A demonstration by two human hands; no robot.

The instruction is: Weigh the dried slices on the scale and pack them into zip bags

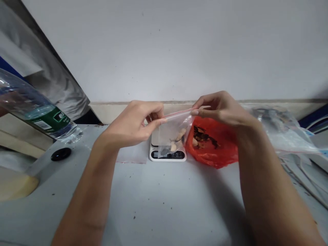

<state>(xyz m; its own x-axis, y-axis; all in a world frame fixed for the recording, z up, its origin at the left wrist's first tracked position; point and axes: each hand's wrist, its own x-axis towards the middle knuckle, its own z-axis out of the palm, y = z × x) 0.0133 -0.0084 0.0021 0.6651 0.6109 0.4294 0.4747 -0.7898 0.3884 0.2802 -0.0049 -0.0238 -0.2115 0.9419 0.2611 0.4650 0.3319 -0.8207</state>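
Note:
A clear zip-lock bag (167,131) with a red strip along its top hangs between my two hands. Several pale, dried pieces and a dark one lie at its bottom. My left hand (139,121) pinches the left end of the zip edge, and my right hand (217,109) pinches the right end. Behind and under the bag is a white kitchen scale (167,158) with a dark display strip, partly hidden by the bag; I cannot tell whether they touch. Beside it, below my right hand, an open red plastic bag (222,150) holds dark, dried flakes.
At the left a person's hand tilts a plastic bottle (48,119) with a green label above a black round object (60,154). Another clear bag (132,155) lies left of the scale. More clear bags (284,130) and cables (304,177) are at the right. A wall (179,51) rises behind.

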